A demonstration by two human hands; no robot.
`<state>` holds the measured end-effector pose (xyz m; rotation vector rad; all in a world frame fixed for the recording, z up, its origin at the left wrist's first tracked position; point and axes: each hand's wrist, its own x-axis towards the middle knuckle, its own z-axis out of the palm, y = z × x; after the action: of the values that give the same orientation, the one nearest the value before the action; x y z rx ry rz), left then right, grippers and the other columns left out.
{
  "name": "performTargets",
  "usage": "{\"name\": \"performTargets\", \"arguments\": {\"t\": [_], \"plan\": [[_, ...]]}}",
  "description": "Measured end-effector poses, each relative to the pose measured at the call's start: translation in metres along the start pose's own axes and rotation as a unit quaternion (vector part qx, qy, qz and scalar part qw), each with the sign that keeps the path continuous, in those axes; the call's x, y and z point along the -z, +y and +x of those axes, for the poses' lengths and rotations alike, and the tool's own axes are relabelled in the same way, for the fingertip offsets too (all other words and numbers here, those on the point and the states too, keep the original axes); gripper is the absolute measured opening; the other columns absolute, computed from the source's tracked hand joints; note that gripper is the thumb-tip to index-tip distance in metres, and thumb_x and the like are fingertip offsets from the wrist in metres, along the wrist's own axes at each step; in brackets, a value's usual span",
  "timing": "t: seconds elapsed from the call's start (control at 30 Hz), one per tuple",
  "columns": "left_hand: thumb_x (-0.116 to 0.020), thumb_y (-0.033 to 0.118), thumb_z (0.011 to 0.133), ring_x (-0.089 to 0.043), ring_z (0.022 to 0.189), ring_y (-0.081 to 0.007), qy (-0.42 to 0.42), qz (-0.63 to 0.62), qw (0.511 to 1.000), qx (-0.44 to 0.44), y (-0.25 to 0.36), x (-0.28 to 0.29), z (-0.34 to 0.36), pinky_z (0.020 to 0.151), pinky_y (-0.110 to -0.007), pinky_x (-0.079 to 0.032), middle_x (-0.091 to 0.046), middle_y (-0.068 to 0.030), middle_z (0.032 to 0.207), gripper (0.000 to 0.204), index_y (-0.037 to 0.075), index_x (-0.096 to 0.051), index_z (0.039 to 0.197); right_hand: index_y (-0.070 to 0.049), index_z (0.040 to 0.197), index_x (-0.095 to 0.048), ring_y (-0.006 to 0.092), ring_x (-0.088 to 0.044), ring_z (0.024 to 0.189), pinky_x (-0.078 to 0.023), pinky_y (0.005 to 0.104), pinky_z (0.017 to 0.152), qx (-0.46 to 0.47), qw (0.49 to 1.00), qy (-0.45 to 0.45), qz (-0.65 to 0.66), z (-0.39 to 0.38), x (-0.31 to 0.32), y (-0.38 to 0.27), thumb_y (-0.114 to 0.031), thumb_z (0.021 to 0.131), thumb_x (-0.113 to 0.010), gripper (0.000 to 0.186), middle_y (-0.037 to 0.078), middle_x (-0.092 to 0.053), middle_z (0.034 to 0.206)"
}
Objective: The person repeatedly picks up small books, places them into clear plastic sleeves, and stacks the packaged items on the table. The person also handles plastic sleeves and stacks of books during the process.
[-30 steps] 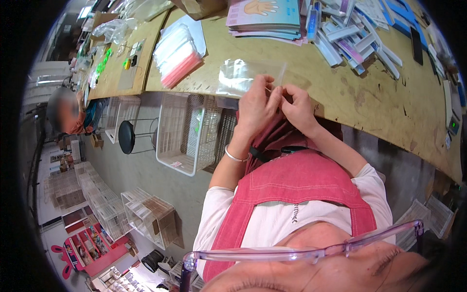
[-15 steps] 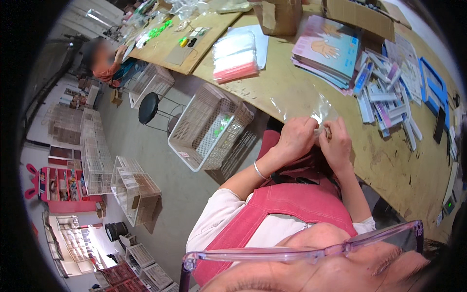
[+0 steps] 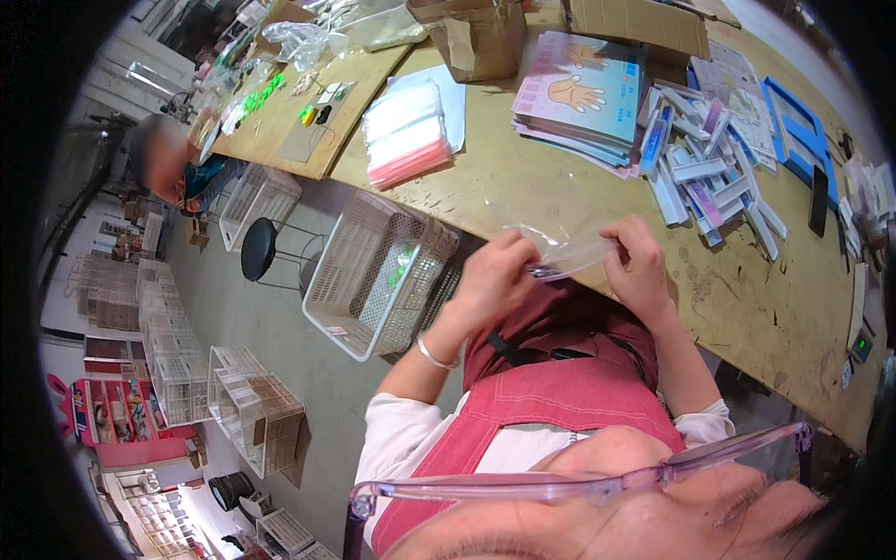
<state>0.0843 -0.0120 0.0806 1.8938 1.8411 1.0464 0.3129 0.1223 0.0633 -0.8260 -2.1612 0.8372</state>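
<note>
At the table's front edge I hold a clear plastic bag [image 3: 569, 243] between my two hands. My left hand [image 3: 497, 276] is closed on the bag's left part, with something small and dark beneath the fingers that I cannot make out. My right hand [image 3: 635, 266] pinches its right end. Behind the bag lie a stack of white packets with red bands [image 3: 404, 131], a stack of sheets printed with hands [image 3: 574, 112] and a loose pile of narrow white boxes [image 3: 700, 168].
The wooden table [image 3: 765, 308] bears cardboard boxes [image 3: 471, 37], a blue frame [image 3: 793, 126] and a dark phone [image 3: 818, 205]. Below its edge stand a white plastic basket [image 3: 345, 299], a black stool [image 3: 257, 252] and more crates [image 3: 252, 411]. A co-worker [image 3: 173, 168] is at the far left.
My hands have moved apart, the right one to the right and up, stretching the bag between them; they were close together a second earlier. The view has also shifted.
</note>
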Motion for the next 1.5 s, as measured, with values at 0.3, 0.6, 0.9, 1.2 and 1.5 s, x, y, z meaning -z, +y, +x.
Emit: {"name": "performTargets", "arguments": {"t": [0.3,0.6,0.9,1.2,1.5], "plan": [[-0.066,0.003,0.098,-0.058,0.078,-0.0074,0.279,0.010,0.960,0.027,-0.087,0.190,0.062,0.070,-0.023,-0.047,-0.066,0.0001,0.091,0.009,0.001,-0.070,0.106,-0.002,0.130,-0.068,0.0379,-0.062,0.126,-0.048,0.0472,0.107,0.168,0.966,0.018,-0.193,0.133,0.015,0.045,-0.026,0.092,-0.077,0.046,0.018,-0.065,0.140],[-0.068,0.001,0.091,-0.066,0.081,-0.0249,0.383,0.345,0.845,-0.145,-0.104,0.178,0.068,0.073,-0.036,-0.054,-0.067,-0.0095,0.093,0.013,0.005,-0.072,0.102,-0.007,0.125,-0.073,0.0364,-0.068,0.116,-0.051,0.0465,0.102,0.118,0.959,-0.055,-0.250,0.209,0.001,0.098,-0.040,0.087,-0.078,0.050,0.017,-0.073,0.125],[-0.076,0.012,0.091,-0.067,0.099,-0.0290,0.232,0.201,0.948,0.089,-0.217,0.127,0.029,0.086,-0.039,-0.055,-0.065,-0.0148,0.112,0.030,0.002,-0.070,0.119,-0.006,0.103,-0.073,0.0398,-0.072,0.099,-0.056,0.0517,0.085,0.129,0.957,-0.083,-0.246,0.212,0.005,0.095,-0.039,0.093,-0.073,0.035,0.019,-0.075,0.100],[-0.080,0.023,0.093,-0.051,0.138,-0.0427,0.229,0.245,0.942,0.021,-0.133,0.099,0.028,0.115,-0.050,-0.043,-0.053,-0.0250,0.147,0.064,-0.001,-0.054,0.146,-0.005,0.105,-0.069,0.0375,-0.073,0.084,-0.059,0.0453,0.069,0.204,0.914,0.062,-0.345,0.203,0.021,0.083,-0.017,0.099,-0.064,0.015,0.016,-0.074,0.092],[-0.091,0.014,0.073,-0.038,0.150,-0.0451,0.169,0.117,0.967,-0.149,0.001,-0.042,0.047,0.119,-0.057,-0.035,-0.036,-0.0236,0.166,0.101,0.009,-0.040,0.160,0.001,0.101,-0.063,0.0090,-0.066,0.083,-0.054,0.0273,0.073,-0.052,0.852,0.336,0.399,0.055,0.006,0.025,-0.001,0.100,-0.067,0.005,0.004,-0.070,0.095]]}}
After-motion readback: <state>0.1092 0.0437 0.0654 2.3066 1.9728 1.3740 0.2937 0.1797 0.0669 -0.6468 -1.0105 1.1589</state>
